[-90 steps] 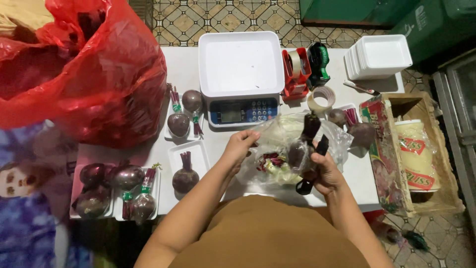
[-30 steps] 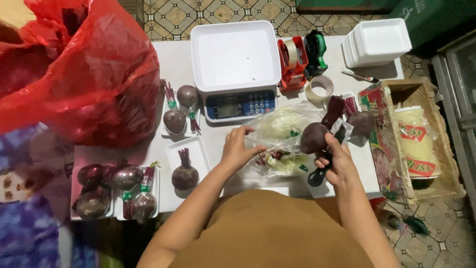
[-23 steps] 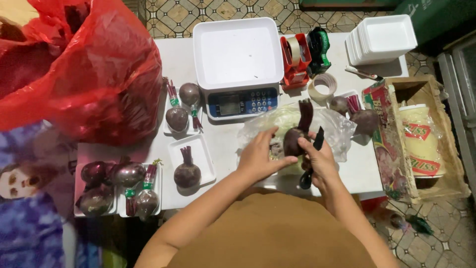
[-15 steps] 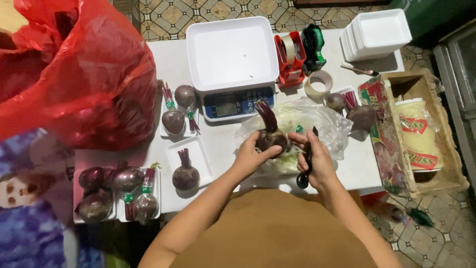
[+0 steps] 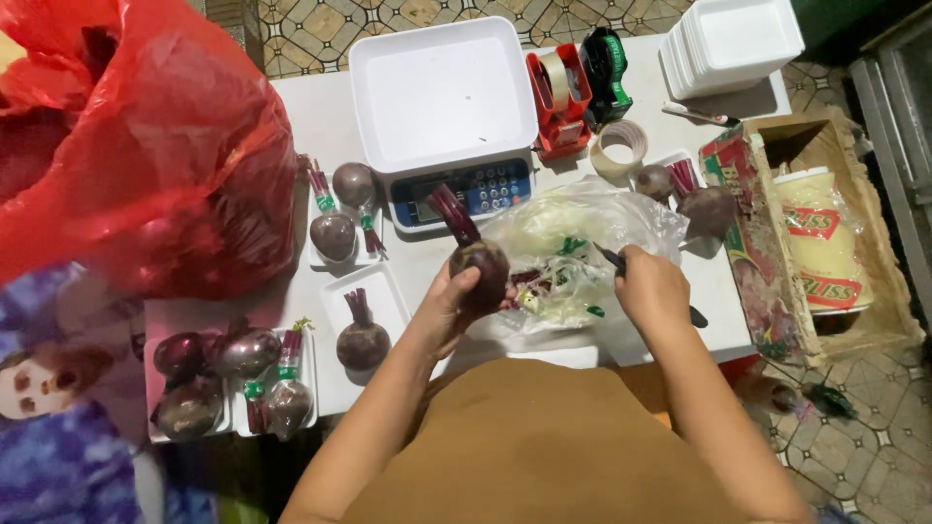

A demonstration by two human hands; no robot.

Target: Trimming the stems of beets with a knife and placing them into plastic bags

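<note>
Left hand (image 5: pixel 449 309), arm bent inward, grips a round, dull-purple beetroot (image 5: pixel 481 272), red stalks up, above the white tabletop (image 5: pixel 320 126) before the scale (image 5: pixel 447 107). Right hand (image 5: pixel 652 289) closes on a dark-handled knife (image 5: pixel 695 316) over crinkled clear plastic (image 5: pixel 582 243). Half a second ago, the beetroot sat further right.

Beetroot (image 5: pixel 479 272) swapped hands: was in right hand over plastic bag 1.0 s ago, now gripped in left hand (image 5: pixel 449 309), stem up, just below scale (image 5: pixel 456 126). Left hand came off bag (image 5: pixel 581 254) to take it. Right hand (image 5: pixel 652 288) let go of beetroot, now closed only on knife (image 5: pixel 621 264), resting at bag's right edge.
</note>
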